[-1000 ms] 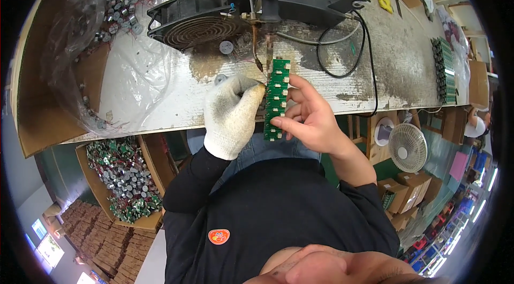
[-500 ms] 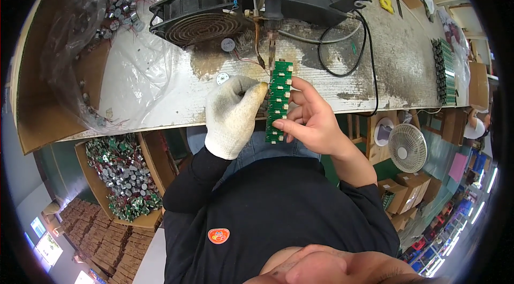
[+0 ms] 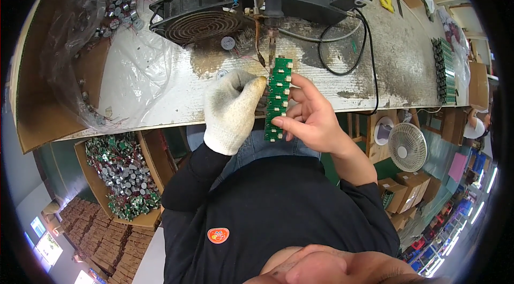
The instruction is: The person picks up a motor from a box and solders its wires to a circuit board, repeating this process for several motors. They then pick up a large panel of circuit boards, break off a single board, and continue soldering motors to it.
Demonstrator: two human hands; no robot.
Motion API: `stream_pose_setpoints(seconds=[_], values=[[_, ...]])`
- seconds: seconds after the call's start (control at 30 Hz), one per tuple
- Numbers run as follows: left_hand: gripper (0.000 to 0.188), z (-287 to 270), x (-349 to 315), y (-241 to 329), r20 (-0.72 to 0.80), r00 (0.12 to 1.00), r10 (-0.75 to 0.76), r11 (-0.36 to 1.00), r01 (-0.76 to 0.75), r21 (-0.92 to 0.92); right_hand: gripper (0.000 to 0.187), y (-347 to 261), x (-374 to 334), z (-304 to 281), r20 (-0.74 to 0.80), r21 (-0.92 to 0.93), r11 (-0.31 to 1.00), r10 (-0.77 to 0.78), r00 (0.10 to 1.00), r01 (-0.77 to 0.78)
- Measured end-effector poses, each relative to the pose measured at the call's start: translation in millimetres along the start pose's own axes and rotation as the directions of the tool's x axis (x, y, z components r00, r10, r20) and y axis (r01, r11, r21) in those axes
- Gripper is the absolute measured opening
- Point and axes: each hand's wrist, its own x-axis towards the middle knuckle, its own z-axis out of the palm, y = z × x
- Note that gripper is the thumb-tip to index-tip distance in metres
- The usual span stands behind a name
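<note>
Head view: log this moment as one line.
right hand: holds green circuit board | left hand: gloved, at board's left edge, grip unclear | black fan: beyond left hand

Your scuffed white workbench (image 3: 399, 64) carries a round grey metal component (image 3: 228, 43) at eleven o'clock, a looped black cable (image 3: 371, 54) at two, and green circuit boards (image 3: 445, 72) at three.

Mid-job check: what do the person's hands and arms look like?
Left hand: white knitted glove, stained yellowish-brown at the thumb tip, with black left sleeve reaching its cuff. Right hand: no glove; the black right sleeve stops near the elbow.
</note>
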Motion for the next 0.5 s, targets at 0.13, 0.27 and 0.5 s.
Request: stream_pose_setpoints(seconds=[0.13, 0.27, 0.5], values=[[0.02, -0.9, 2.4, -5.1, 0.002, 1.0, -0.003, 0.999, 0.003, 0.054, 0.072, 0.4, 0.2, -1.0, 0.007, -0.022, 0.999, 0.028, 1.0, -0.028], [0.021, -1.4, 2.4, -1.5, 0.004, 1.0, 0.012, 0.998, -0.012, 0.065, 0.072, 0.9, -0.1, 1.9, -0.007, -0.003, 1.0, 0.03, 1.0, -0.03], [0.018, -14.7, 4.4, 6.7, 0.115, 0.991, 0.068, 0.995, -0.076, 0.07, 0.074, 1.0, 2.3, 2.7, -0.039, 0.031, 0.999, 0.032, 0.999, -0.031]])
